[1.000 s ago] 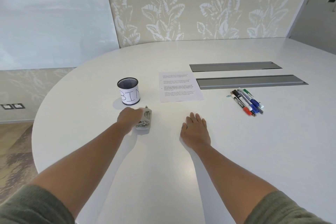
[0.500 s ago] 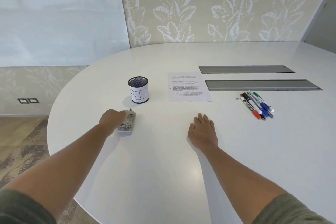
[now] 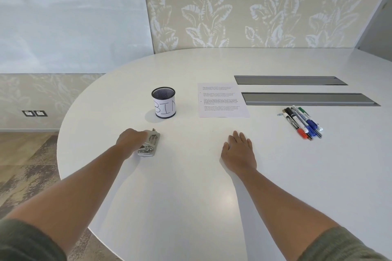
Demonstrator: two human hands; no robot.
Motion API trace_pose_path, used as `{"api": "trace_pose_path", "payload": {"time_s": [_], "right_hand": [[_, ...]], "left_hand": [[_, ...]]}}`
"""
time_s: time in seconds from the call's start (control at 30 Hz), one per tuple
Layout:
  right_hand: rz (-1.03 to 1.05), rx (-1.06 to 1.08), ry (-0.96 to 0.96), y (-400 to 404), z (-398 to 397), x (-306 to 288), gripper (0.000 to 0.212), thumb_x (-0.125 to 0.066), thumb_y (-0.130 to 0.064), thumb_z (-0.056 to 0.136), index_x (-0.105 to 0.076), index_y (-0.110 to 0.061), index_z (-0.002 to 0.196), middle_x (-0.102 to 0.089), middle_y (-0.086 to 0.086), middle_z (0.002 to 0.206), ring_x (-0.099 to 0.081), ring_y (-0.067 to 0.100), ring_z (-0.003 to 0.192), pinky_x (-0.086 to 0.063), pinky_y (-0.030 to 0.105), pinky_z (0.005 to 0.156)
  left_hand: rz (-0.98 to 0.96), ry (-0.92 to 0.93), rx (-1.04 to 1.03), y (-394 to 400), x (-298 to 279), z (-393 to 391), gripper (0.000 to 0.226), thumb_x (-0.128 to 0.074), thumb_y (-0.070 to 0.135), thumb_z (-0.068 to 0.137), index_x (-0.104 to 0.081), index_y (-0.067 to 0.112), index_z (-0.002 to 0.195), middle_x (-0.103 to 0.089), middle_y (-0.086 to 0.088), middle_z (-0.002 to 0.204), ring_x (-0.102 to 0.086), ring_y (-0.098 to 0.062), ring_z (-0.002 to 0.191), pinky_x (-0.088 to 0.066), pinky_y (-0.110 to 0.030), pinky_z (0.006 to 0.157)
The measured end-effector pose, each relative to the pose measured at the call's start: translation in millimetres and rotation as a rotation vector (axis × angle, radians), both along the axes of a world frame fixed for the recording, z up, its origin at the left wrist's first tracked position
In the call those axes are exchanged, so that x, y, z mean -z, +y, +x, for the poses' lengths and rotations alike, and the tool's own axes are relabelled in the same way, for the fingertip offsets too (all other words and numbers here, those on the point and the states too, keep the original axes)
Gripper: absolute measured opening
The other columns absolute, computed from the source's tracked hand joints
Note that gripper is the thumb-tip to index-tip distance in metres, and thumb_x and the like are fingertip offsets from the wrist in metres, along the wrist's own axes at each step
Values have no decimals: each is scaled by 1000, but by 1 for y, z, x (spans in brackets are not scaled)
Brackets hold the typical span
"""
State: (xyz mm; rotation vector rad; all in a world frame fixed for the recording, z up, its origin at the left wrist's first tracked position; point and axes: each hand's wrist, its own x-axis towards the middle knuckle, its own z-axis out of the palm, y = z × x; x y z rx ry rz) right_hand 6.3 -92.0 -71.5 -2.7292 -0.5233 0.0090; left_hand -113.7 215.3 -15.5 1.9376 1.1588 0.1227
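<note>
Your left hand (image 3: 132,141) curls round the silver metal hole punch (image 3: 151,143) on the white table (image 3: 191,197), its long axis pointing away from you; your right hand (image 3: 238,152) lies flat and empty, well apart

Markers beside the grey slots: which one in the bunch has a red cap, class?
The leftmost marker of the bunch: white barrel with a black label, and a red cap at its near end. The caps seen on the rest are blue, black or green.

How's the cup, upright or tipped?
Upright: the cup stands on its base on the table, open mouth up, BIN label reading level.
</note>
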Motion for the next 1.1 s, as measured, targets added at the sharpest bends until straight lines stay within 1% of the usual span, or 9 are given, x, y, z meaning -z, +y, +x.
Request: {"api": "trace_pose_path", "payload": {"time_s": [0.13,0.33,0.43,0.5,0.53,0.63,0.7,0.87,1.1], "right_hand": [[8,-2,-7,-1,0,0,51,-25,-30,102,-38,-11,147,-17,4,164,-5,19,152,-3,38,123],[21,2,-12,0,0,1,50,-25,-30,102,-40,-10,146,-18,5,164,-6,20,152,-3,38,123],[25,6,-15,1,0,1,49,-26,-30,102,-42,-10,144,-18,5,164,-6,20,152,-4,37,123],[25,8,-20,2,0,2,49,-26,-29,102,-42,-9,144,-19,5,164,-7,20,152,-3,36,123],[25,9,-21,2,0,2,49,-26,-29,102,-42,-9,144,-19,6,164,-7,20,152,-4,36,123],[10,12,-21,3,0,2,48,-25,-29,102,-41,-11,144,-17,6,164,-6,21,152,-4,37,123],[-9,16,-19,6,-1,1,47,-23,-28,102,-42,-14,143,-16,6,164,-6,22,152,-4,38,123],[-22,43,2,16,-2,1,46,-22,-30,102,-41,-20,143,-12,8,164,-1,24,152,-1,41,122],[13,17,16,24,3,2,44,-23,-30,101,-44,-18,138,-11,10,164,0,23,152,0,40,122]], "left_hand": [[15,-12,-5,3,4,0,25,-59,32,79,-60,8,71,-63,-8,74,-58,-28,71,-39,-29,62],[136,33,47,-5,-4,0,22,-54,30,80,-58,11,70,-63,-9,71,-51,-24,59,-34,-27,53],[331,-10,38,-13,-10,9,24,-56,34,83,-69,19,96,-70,-9,101,-64,-28,89,-46,-30,67],[411,-82,28,-23,-15,15,32,-59,35,85,-67,24,113,-66,-3,117,-60,-27,113,-50,-36,85],[425,-123,55,-28,-16,19,29,-60,35,85,-68,26,113,-66,0,118,-59,-25,115,-50,-36,88],[380,-208,189,-48,-17,28,7,-60,31,85,-67,34,85,-70,13,101,-65,-16,97,-47,-28,75],[319,-210,288,-60,-15,34,9,-62,30,85,-66,35,79,-69,18,92,-65,-11,90,-45,-26,71],[237,-205,516,-88,-5,49,10,-69,30,82,-70,38,76,-68,24,80,-61,4,78,-41,-18,62],[193,-172,746,-116,11,63,11,-77,33,76,-78,33,88,-71,18,82,-65,-2,79,-49,-22,70]]}}
